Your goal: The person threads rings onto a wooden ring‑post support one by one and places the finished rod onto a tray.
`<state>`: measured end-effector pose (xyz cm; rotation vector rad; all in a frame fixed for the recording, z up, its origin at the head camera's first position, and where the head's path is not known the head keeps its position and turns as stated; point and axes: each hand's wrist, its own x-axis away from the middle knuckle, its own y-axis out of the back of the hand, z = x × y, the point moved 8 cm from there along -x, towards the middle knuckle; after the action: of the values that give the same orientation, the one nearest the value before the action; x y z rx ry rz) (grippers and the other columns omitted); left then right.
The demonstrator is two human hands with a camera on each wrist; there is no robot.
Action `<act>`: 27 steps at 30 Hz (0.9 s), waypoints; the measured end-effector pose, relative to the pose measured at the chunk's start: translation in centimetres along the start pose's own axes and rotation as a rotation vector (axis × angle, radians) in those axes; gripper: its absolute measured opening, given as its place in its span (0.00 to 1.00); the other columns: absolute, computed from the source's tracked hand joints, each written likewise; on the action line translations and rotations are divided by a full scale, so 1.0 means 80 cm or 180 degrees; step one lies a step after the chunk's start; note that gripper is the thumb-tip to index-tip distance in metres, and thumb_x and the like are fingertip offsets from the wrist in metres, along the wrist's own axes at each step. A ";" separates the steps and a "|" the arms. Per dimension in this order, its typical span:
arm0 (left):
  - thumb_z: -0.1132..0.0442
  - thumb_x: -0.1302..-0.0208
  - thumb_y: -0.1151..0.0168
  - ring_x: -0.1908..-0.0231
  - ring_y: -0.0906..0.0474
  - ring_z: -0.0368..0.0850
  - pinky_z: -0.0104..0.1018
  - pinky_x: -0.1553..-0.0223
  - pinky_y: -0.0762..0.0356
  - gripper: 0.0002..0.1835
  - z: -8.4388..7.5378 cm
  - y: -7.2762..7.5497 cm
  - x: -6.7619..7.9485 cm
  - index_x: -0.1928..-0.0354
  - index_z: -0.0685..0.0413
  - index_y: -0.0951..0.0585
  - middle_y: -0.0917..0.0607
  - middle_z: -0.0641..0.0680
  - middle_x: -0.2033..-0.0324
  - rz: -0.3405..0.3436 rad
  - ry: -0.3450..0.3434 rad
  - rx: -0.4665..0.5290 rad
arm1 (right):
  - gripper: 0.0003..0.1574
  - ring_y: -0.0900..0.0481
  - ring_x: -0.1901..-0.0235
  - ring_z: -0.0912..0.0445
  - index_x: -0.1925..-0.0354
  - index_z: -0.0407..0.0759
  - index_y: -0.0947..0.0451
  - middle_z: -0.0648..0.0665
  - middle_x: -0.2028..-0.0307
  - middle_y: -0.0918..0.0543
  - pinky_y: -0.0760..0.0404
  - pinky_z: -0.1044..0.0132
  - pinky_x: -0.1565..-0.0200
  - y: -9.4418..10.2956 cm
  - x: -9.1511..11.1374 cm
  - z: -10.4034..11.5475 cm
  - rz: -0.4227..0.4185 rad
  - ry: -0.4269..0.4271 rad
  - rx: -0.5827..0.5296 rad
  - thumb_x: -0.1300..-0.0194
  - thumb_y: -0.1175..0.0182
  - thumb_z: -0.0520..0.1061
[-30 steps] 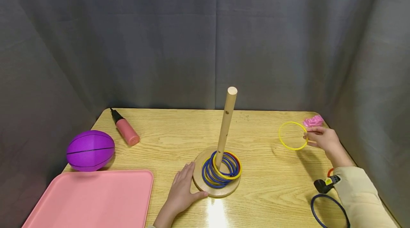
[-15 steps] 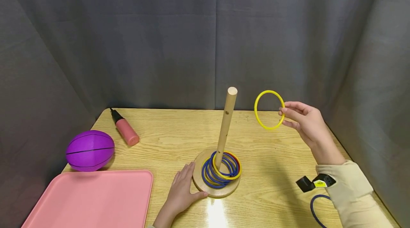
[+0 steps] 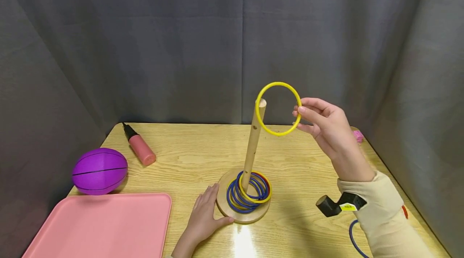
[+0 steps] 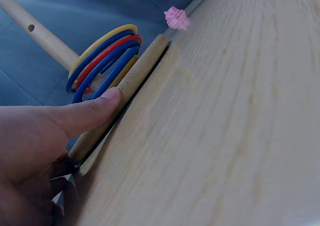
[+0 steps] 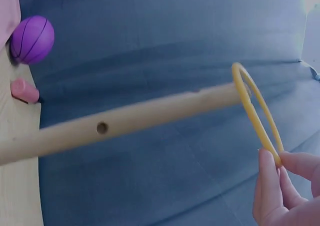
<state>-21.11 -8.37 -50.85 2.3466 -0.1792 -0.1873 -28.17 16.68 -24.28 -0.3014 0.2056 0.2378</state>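
Note:
A wooden ring-toss stand has a tall peg (image 3: 251,151) on a round base (image 3: 222,199). Several blue, yellow and red rings (image 4: 100,60) lie around the foot of the peg. My left hand (image 3: 206,215) holds the base by its edge, thumb along the front and fingers at the left side. My right hand (image 3: 330,125) pinches a yellow ring (image 3: 278,134) between thumb and fingertips, up at the height of the peg's top. The ring is tilted, and its left side overlaps the peg top in the head and right wrist views.
A pink tray (image 3: 105,225) lies at front left, with a purple ball (image 3: 100,171) behind it and a pink hand pump (image 3: 141,149) farther back. A blue ring (image 3: 353,237) lies at front right, partly behind the sleeve. A small pink object (image 3: 358,136) lies at back right.
My right hand has lifted the yellow ring from near the table at back right and brought it leftward to the peg's top. My left hand has stayed at the base.

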 end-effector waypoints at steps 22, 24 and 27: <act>0.43 0.54 0.26 0.26 0.49 0.63 0.62 0.26 0.56 0.58 0.000 -0.002 -0.002 0.27 0.63 0.45 0.41 0.65 0.27 0.0011 -0.0002 0.0036 | 0.07 0.16 0.63 0.64 0.56 0.42 0.21 0.56 0.67 0.16 0.13 0.69 0.60 0.047 0.017 -0.158 0.0146 -0.1019 0.1229 0.31 0.42 0.40; 0.43 0.53 0.26 0.26 0.49 0.63 0.62 0.26 0.56 0.58 -0.001 -0.002 -0.002 0.27 0.63 0.45 0.41 0.65 0.27 0.0009 -0.0012 0.0044 | 0.11 0.17 0.63 0.64 0.53 0.36 0.22 0.55 0.67 0.16 0.13 0.68 0.59 0.051 0.021 -0.179 0.0189 -0.1116 0.1288 0.31 0.43 0.40; 0.43 0.53 0.26 0.26 0.49 0.63 0.63 0.26 0.56 0.58 -0.001 -0.003 -0.001 0.26 0.63 0.45 0.41 0.65 0.27 0.0004 0.0005 0.0065 | 0.15 0.17 0.63 0.63 0.50 0.30 0.24 0.53 0.66 0.16 0.13 0.65 0.58 0.059 0.028 -0.208 0.0178 -0.1221 0.1375 0.31 0.43 0.40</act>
<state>-21.18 -8.13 -50.92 2.3669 -0.1828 -0.1838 -30.00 16.24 -41.61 0.1805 -0.1158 0.2947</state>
